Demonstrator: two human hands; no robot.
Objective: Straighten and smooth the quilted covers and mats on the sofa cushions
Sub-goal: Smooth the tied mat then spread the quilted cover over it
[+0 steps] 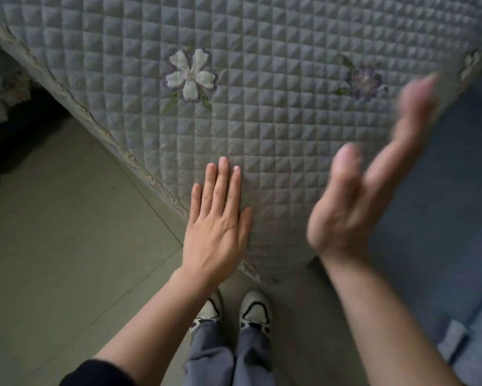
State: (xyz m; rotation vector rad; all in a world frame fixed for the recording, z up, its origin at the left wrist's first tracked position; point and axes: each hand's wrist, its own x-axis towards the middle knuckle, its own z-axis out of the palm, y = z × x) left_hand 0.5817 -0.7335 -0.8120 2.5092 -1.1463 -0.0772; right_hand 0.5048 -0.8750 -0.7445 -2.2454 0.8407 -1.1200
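Note:
A grey quilted cover (276, 112) with embroidered flowers fills the upper part of the head view, and its near corner hangs down toward me. My left hand (218, 227) lies flat on that corner, fingers straight and together, palm pressing the fabric. My right hand (368, 190) is raised above the cover's right side with its fingers straight and its palm turned inward. It is blurred by motion and holds nothing. A pale trim (139, 168) runs along the cover's left edge.
The tiled floor (53, 246) lies to the left and below. My two shoes (234, 310) stand just under the cover's corner. A blue-grey cushion surface (443, 232) sits to the right. Dark fringed fabric (3, 87) is at the far left.

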